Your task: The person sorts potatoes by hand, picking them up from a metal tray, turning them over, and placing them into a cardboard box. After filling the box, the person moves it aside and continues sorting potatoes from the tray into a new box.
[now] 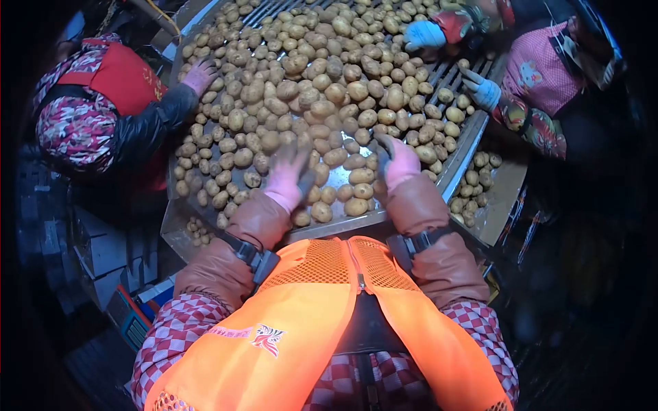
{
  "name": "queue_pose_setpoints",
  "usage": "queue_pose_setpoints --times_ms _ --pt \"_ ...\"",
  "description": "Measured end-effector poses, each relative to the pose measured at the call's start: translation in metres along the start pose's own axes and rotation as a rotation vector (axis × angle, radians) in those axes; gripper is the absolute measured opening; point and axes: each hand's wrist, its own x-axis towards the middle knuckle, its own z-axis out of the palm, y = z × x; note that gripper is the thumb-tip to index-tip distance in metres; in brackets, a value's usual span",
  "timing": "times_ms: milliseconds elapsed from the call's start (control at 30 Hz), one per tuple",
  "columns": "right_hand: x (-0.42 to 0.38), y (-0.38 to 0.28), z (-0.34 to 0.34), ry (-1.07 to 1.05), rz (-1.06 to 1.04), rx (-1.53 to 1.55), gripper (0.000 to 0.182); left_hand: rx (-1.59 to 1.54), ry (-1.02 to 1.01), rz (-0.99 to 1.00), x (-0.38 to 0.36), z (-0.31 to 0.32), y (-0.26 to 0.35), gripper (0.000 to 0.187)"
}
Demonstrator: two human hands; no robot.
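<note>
My left hand (288, 177), in a pink glove with greyish fingers, lies over the potatoes (334, 94) near the front of a metal sorting table (339, 225). Its fingers are stretched out and slightly blurred, with nothing seen in the grip. My right hand (399, 163), gloved alike, rests at the right side of the same pile. Its fingers point forward and touch potatoes, holding none that I can see. Between both hands sit several loose potatoes (356, 207) and a patch of shiny metal surface.
At the left, a person in a red apron (127, 79) reaches a pink-gloved hand (200, 75) into the pile. On the right, blue-gloved hands (483, 91) work above slatted bars (449, 77). More potatoes (473, 188) lie in a side chute beyond the right metal rim (462, 161).
</note>
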Motion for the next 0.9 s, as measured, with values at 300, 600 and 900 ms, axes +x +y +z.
queue_pose_setpoints --times_ms 300,600,900 --pt "0.069 -0.038 0.032 -0.396 0.302 -0.388 0.034 0.053 0.062 0.019 0.005 -0.006 0.003 0.044" --pt "0.046 0.009 0.024 -0.446 0.631 0.599 0.046 0.277 -0.113 -0.505 0.139 0.014 0.039 0.099" --pt "-0.001 0.036 -0.009 -0.234 0.628 1.798 0.042 0.023 -0.405 0.014 0.112 0.016 0.089 0.06"
